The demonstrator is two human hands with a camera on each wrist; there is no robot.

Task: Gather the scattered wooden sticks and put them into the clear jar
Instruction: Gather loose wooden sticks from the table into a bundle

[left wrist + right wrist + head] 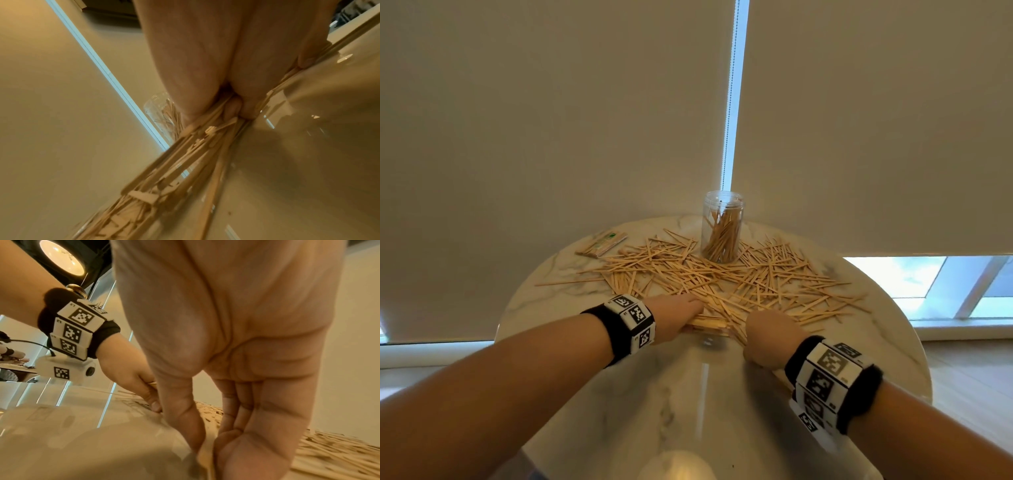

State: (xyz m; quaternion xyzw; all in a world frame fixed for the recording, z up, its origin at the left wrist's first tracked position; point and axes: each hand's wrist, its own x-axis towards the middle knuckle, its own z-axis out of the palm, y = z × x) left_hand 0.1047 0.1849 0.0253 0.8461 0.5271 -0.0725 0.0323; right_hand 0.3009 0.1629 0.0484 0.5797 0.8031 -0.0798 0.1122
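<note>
Both hands (674,317) pinch thin flat wooden sticks (722,277); glossy marble table (722,394).

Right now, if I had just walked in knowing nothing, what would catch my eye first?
A wide heap of scattered wooden sticks covers the far half of the round marble table. Behind the heap stands a clear jar, lidless and already partly filled with sticks. At the near edge of the pile the left hand grips a bundle of sticks, with the right hand close beside it, both wrists wearing black-and-white patterned bands.
</note>
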